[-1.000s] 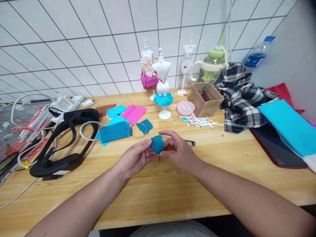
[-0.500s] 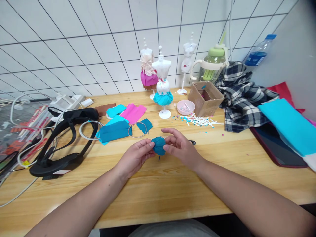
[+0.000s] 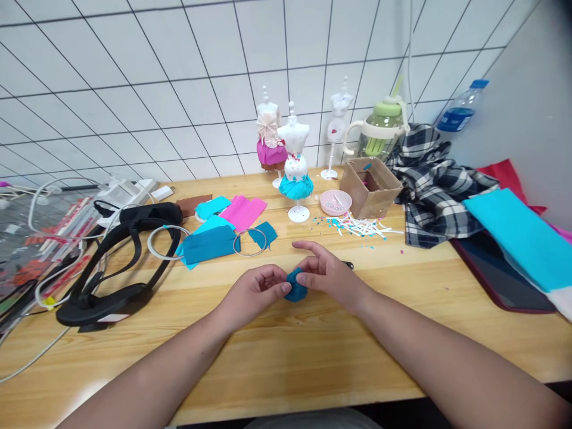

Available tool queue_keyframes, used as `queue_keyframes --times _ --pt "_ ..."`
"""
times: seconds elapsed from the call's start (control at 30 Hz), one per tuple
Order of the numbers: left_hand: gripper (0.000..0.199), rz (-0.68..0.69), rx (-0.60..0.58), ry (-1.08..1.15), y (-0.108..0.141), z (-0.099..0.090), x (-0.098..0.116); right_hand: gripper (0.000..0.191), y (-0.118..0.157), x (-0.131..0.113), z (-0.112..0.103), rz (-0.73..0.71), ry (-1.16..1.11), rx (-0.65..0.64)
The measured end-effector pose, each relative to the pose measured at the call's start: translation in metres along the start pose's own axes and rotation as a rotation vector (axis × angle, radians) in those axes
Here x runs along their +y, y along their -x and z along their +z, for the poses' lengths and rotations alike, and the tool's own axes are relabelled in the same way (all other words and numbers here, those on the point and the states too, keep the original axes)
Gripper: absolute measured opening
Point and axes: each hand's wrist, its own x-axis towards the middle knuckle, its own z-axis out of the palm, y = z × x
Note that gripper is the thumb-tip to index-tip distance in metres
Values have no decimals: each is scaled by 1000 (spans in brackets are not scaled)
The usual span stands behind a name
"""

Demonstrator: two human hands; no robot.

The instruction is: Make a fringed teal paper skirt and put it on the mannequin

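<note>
Paper (image 3: 297, 291), teal and bunched, sits between left hand (image 3: 252, 296) and right hand (image 3: 331, 278), thumbs and fingertips nearly closed on its edges, apparently so its folds stay gathered. The right index finger extends clear.

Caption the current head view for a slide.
Left hand and right hand hold a small, rounded, crinkled teal paper-like piece before three white miniature dress forms.

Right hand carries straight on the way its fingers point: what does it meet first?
The bunched teal piece at its thumb; right behind that, the left hand. Exact depth between the right hand and left fingertips is unclear.
</note>
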Motion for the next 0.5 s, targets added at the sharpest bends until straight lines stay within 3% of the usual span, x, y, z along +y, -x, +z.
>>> queue_keyframes --times 0.17,0.33,0.4,0.5 --pt "53 60 -22 127 0 0 -2 60 0 2 7 -98 -97 128" --pt "31 -4 28 24 -2 2 -1 51 0 7 7 -106 -104 150" --pt "29 -2 47 -24 -2 1 -1 47 1 6 4 -161 -8 148" --pt "24 35 42 -139 0 0 -1 38 3 2 1 -295 323 144"
